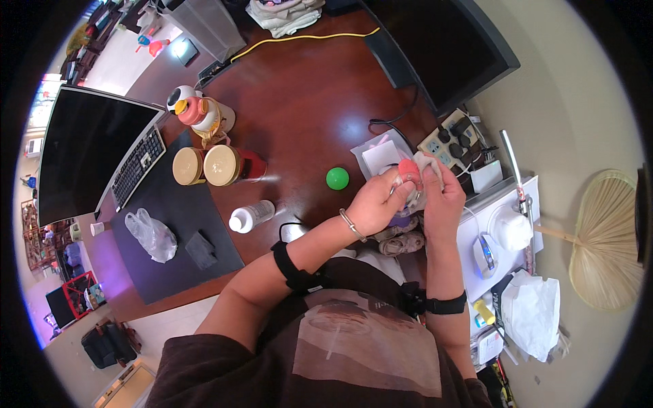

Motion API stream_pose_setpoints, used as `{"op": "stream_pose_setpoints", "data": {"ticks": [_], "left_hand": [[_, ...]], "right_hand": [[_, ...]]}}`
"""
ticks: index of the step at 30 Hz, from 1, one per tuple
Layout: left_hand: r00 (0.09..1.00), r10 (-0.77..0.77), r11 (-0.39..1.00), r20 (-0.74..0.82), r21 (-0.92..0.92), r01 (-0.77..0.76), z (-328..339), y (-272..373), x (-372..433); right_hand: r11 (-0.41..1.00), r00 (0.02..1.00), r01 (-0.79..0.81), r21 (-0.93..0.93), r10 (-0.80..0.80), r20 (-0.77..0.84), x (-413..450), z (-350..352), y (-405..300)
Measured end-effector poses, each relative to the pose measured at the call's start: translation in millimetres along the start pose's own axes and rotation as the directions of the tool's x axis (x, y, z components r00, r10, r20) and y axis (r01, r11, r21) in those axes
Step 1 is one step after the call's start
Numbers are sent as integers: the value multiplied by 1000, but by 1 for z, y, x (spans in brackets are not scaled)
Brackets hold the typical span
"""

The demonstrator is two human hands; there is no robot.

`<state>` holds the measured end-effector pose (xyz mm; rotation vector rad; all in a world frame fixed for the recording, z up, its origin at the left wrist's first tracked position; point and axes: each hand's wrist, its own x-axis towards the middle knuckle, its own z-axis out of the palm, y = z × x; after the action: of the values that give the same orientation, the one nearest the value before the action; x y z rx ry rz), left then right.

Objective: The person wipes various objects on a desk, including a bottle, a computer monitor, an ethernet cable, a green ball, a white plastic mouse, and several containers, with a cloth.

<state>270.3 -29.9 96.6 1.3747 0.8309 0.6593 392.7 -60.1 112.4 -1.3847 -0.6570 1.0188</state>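
My left hand (376, 203), with a bangle on its wrist, grips a small object with a coral-pink top (408, 167). My right hand (445, 196) pinches a white tissue or cloth (424, 160) against that pink part. Clear plastic (417, 200) shows between the hands; my fingers hide much of its shape. Behind them on the desk lies a pale plastic tray or bag with a white card (380, 156). A green ball (337, 178) rests to the left of my hands. Below them is a pair of beige shoes (402, 244), partly covered by my arms.
A white bottle (252, 216) lies on the brown desk (301, 97). Jars with cream lids (222, 165) and a penguin-shaped bottle (204, 112) stand farther left. Close right are a power strip (449, 145) and a white side surface (467, 255). A monitor (449, 46) stands at the back.
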Motion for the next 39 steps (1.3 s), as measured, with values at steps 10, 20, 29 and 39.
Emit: {"op": "stream_pose_setpoints", "data": {"ticks": [10,20,29,39], "left_hand": [[1000,15,997,-25,71,-13,-2,-8,-1],[1000,-6,997,9,73,5,0,0,-3],[996,-57,998,-62,23,58,-2,0,0],[998,9,994,-56,-109,-15,5,3,-2]], "right_hand": [[928,990,-64,366,106,-96,4,-8,10],[998,997,9,-60,-4,79,0,-7,-1],[929,988,-117,352,143,-49,4,-9,-5],[999,999,25,-38,-27,-44,6,-10,5]]}}
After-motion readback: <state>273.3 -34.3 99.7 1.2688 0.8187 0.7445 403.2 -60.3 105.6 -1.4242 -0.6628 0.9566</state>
